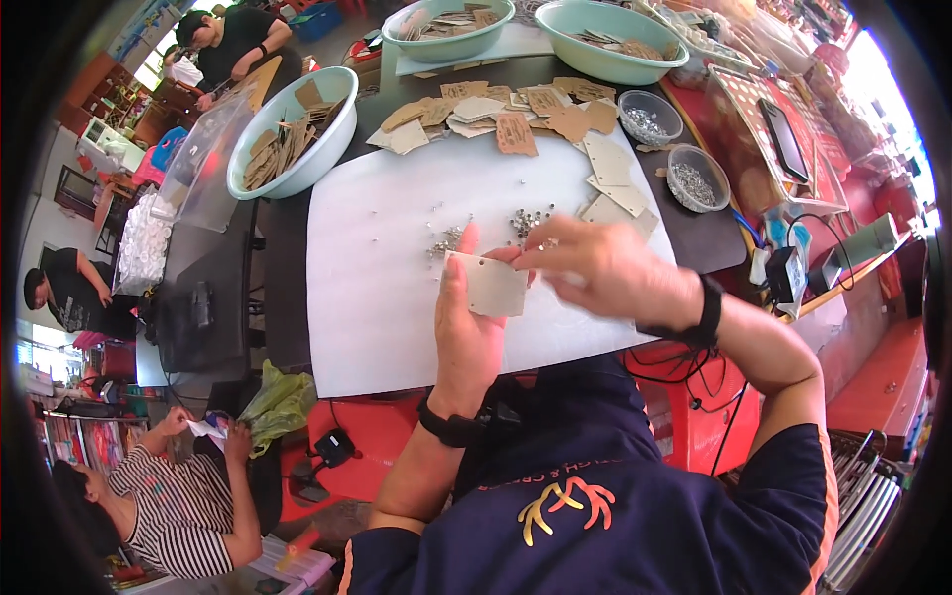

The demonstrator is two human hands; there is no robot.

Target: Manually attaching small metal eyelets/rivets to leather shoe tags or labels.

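Card [495,292] partly behind right hand [617,273]; studs [528,221], perhaps metal, and basins [620,69] beyond.

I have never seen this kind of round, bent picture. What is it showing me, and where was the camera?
No machine works here: these are a person's bare hands. A wide fisheye camera on the person's head looks down, so straight edges bend. The left hand holds a pale square card with small holes; the right hand is beside its upper right corner, partly blurred. Small metal pieces lie on the white sheet. Brown and pale cards lie along its far edge.
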